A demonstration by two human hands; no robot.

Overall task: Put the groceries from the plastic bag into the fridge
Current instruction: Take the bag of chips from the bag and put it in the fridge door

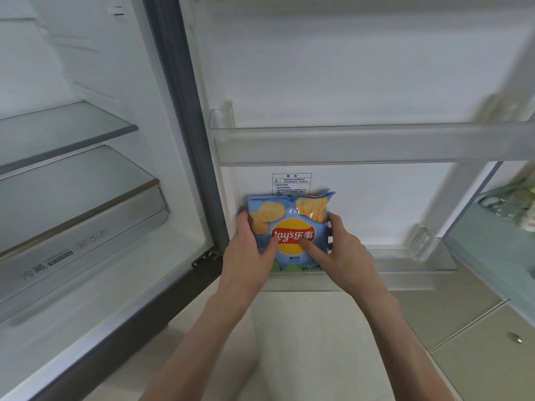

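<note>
Left hand and right hand gripping opposite side edges of upright chip bag, its bottom lowered into lowest door bin at left end; open bin space stretching rightward.

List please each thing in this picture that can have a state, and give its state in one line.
fridge door: open.
chip bag: sealed, upright, its bottom in the lower door bin.
lower door bin: holds only the chip bag.
upper door bin: nothing seen inside.
glass shelf: bare.
drawer: closed.
left hand: gripping the bag's left edge.
right hand: gripping the bag's right edge.
</note>
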